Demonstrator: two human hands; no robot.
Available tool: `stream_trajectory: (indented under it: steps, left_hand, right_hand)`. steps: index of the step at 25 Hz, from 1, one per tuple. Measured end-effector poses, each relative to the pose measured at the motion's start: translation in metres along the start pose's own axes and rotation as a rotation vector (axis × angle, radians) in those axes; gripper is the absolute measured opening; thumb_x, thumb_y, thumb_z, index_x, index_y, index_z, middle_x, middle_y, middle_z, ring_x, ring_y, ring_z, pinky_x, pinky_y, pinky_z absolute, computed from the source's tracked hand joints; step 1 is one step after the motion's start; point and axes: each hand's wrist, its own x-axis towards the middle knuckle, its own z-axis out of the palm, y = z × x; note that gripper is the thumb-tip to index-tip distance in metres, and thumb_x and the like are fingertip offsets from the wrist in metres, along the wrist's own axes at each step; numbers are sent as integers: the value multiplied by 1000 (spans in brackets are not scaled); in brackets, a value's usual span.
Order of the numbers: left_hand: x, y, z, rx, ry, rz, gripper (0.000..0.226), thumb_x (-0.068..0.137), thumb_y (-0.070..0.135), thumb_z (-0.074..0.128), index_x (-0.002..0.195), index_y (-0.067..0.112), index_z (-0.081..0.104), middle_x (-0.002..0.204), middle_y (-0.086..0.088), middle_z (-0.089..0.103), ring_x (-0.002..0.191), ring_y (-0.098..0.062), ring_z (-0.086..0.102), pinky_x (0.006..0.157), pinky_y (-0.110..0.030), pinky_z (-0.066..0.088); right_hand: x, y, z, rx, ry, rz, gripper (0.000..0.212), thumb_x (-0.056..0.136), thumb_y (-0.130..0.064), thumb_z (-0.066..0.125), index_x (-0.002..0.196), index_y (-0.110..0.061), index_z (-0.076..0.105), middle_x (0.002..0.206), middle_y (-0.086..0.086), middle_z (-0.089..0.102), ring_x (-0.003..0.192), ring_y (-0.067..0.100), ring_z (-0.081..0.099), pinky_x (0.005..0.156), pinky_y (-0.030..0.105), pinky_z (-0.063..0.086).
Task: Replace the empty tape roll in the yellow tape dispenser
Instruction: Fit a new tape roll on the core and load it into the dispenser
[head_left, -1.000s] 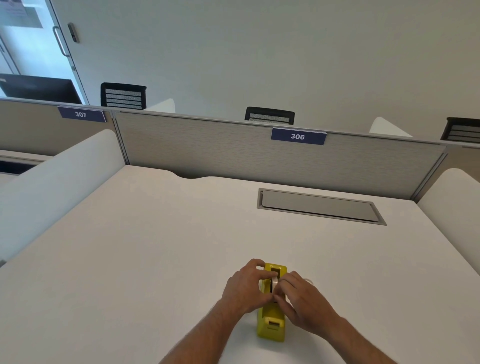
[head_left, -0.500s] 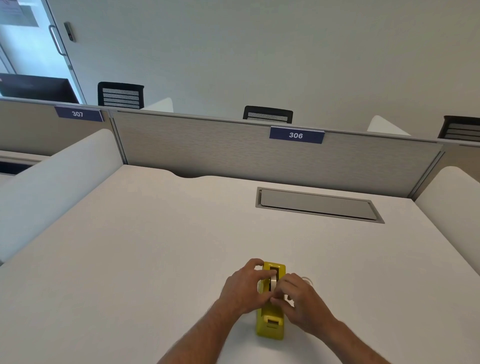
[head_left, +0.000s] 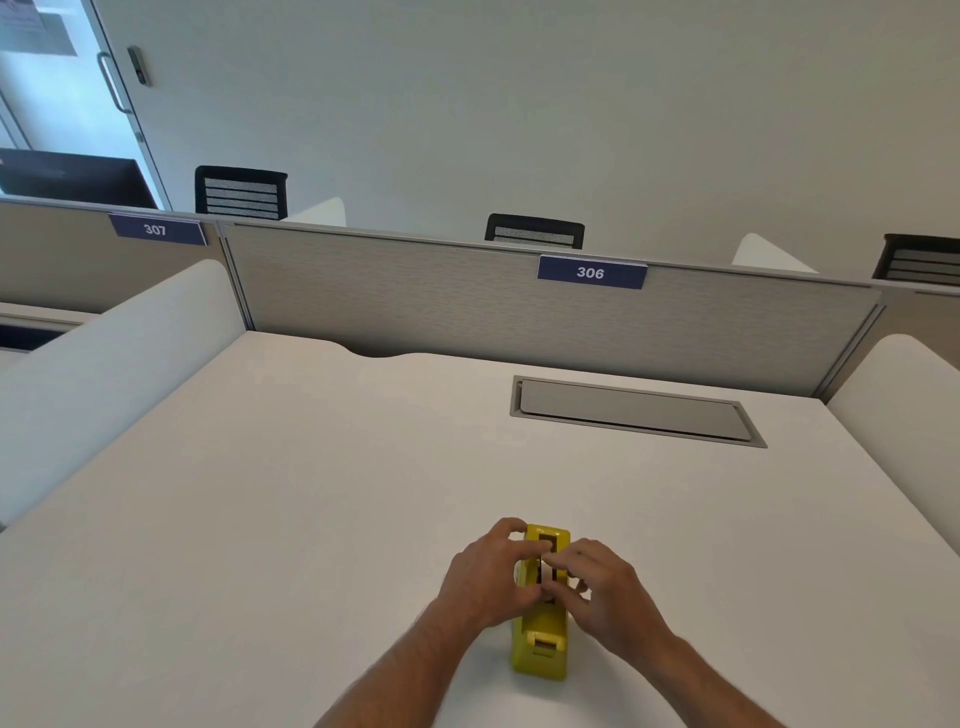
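Tape roll (head_left: 546, 571) in yellow dispenser (head_left: 540, 644), between left hand (head_left: 485, 577) and right hand (head_left: 605, 592).

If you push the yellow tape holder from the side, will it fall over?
It might. The yellow tape dispenser looks tall and narrow, so a sideways shove could tip it. It stands flat on the smooth white desk, so a low push would probably slide it instead. Right now the left hand and right hand flank it, which likely steadies it.

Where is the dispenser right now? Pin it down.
In the head view the dispenser stands on the desk near its front edge, right of centre, between the left hand and right hand, well in front of the grey hatch.
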Motion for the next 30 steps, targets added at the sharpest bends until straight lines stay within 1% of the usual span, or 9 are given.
stream_trajectory:
  steps: [2, 8, 11, 14, 16, 17, 22, 25, 30]
  left_hand:
    - [0, 0, -2, 8, -1, 4, 58, 79, 62, 62, 133, 50, 49, 149, 16, 37, 117, -14, 57, 92, -35, 50]
    - [0, 1, -4, 18, -9, 3, 59, 77, 63, 61, 133, 49, 49, 149, 16, 37, 117, -14, 57, 91, -34, 49]
    - [1, 0, -3, 31, -11, 3, 58, 78, 62, 61, 133, 49, 49, 149, 15, 37, 117, -15, 57, 91, -35, 50]
    - [1, 0, -3, 43, -17, 6, 59, 77, 62, 60, 133, 49, 48, 149, 15, 37, 117, -15, 57, 90, -35, 50]
    - [1, 0, -2, 48, -18, 9, 59, 77, 62, 60, 133, 49, 48, 149, 15, 37, 117, -15, 57, 90, -35, 50]
    - [2, 0, -2, 51, -18, 10, 59, 77, 61, 60, 133, 50, 47, 149, 15, 37, 116, -15, 57, 90, -35, 50]
    - [2, 0, -1, 74, -20, 19, 60, 79, 65, 59, 136, 49, 45, 151, 13, 36, 120, -17, 56, 92, -37, 51]
    - [2, -1, 0, 81, -18, 18, 61, 79, 66, 58, 137, 48, 44, 152, 13, 35, 121, -18, 56, 93, -38, 51]
    - [2, 0, -1, 84, -15, 20, 59, 80, 64, 57, 135, 49, 45, 152, 13, 36, 120, -17, 57, 91, -37, 50]
  right_hand:
    - [1, 0, 1, -73, -2, -49, 20, 77, -13, 83, 95, -18, 74, 86, -2, 69, 76, 17, 63, 57, 34, 57]
    - [3, -1, 2, -110, 11, -55, 16, 76, -10, 83, 84, -18, 72, 80, -2, 68, 71, 18, 62, 54, 35, 56]
    - [2, -6, 0, -160, -27, -79, 14, 78, -12, 81, 83, -19, 69, 80, -4, 66, 72, 15, 61, 56, 27, 53]
    - [1, -10, -2, -190, -59, -90, 11, 83, -16, 77, 85, -20, 67, 82, -5, 66, 74, 13, 61, 60, 17, 45]
    - [1, -11, -3, -207, -75, -116, 11, 84, -16, 76, 85, -19, 66, 83, -4, 65, 74, 13, 60, 61, 14, 39]
    - [1, -11, -4, -223, -80, -140, 11, 83, -16, 77, 84, -18, 66, 82, -4, 66, 73, 13, 60, 61, 13, 39]
    - [-1, -10, -5, -312, -120, -248, 12, 80, -21, 80, 84, -20, 68, 78, -5, 69, 68, 10, 61, 57, 19, 49]
    - [-5, -8, -2, -342, -147, -242, 13, 78, -21, 82, 84, -21, 70, 77, -5, 71, 66, 9, 62, 56, 19, 52]
    - [-2, -10, -2, -308, -105, -198, 10, 81, -17, 78, 83, -18, 68, 78, -3, 69, 68, 12, 61, 57, 21, 50]
